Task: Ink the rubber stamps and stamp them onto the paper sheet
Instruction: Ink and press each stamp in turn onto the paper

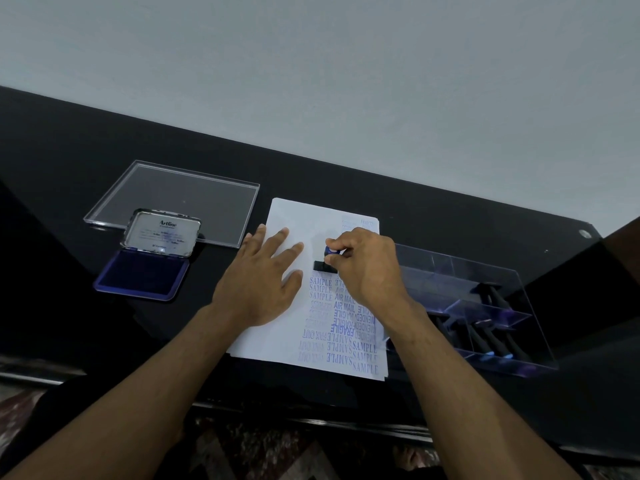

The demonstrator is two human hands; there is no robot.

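A white paper sheet lies on the black table, its right half covered with blue prints such as SAMPLE, AIR MAIL and FRAGILE. My left hand rests flat on the sheet's left part with the fingers spread. My right hand pinches the blue knob of a black rubber stamp, which stands base down on the paper above the SAMPLE prints. An open blue ink pad with its metal lid raised sits to the left of the sheet.
A clear acrylic lid lies flat behind the ink pad. To the right of the sheet stands a clear compartment tray with several black stamps in it. A light wall runs along the table's far edge; patterned floor shows below the near edge.
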